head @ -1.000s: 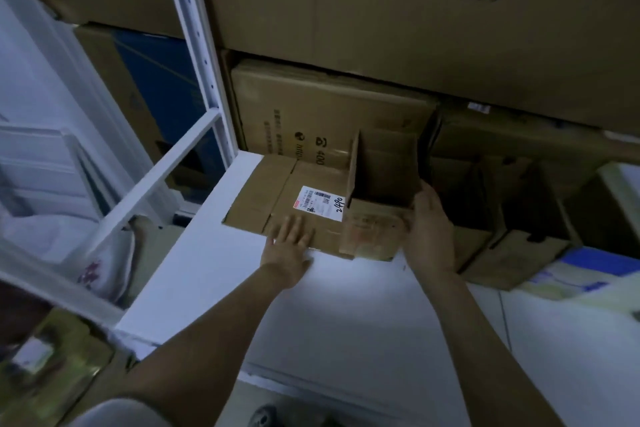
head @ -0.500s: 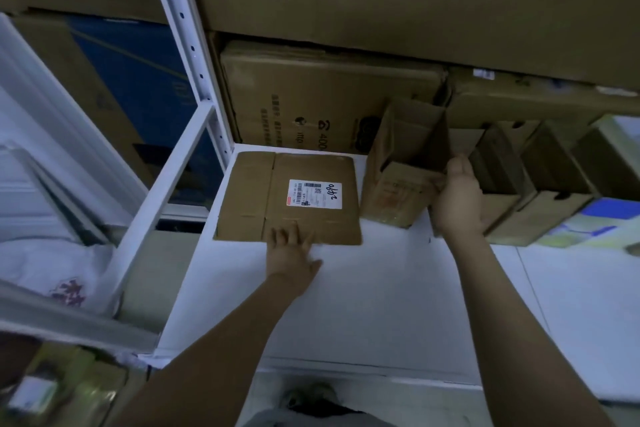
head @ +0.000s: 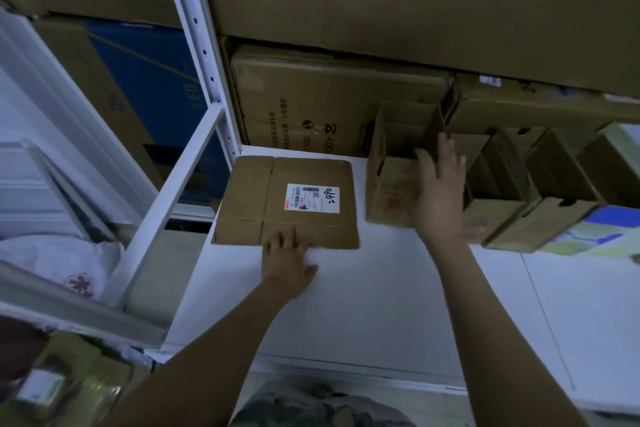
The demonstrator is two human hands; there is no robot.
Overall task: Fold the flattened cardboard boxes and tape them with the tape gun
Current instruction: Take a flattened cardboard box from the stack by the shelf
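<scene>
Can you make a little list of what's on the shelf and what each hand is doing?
flat box: lies on the white shelf, label facing up
left hand: fingers rest on the flat box's near edge
open box: stands right of the flat box, apart from it, top open
right hand: straight fingers touch the open box's right side
more boxes: a row right of the open box
tape gun: not in view
</scene>
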